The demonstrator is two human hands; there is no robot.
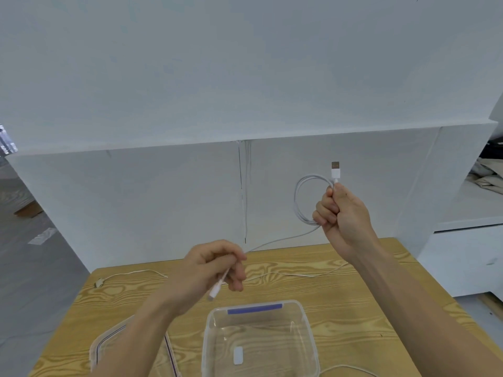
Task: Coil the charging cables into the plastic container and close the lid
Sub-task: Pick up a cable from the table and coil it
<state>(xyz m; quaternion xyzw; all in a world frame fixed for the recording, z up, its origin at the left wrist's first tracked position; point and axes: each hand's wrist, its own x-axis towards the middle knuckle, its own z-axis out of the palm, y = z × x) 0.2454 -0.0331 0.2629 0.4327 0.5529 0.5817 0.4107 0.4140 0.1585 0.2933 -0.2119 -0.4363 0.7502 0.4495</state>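
The desk (340,295) is pale wood with bold swirling grain, smooth and faintly sheened. Below the left hand (212,265), the container (310,333) and lid (104,344) are clear, glossy plastic. The cable (296,198) coiled in the right hand (343,210) has a smooth white plastic sheath — its plug (335,170) is metal-tipped.

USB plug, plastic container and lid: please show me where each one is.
USB plug (335,171), head view, on its white housing.
plastic container (254,310), head view, on its far rim.
lid (98,345), head view, on its left edge.
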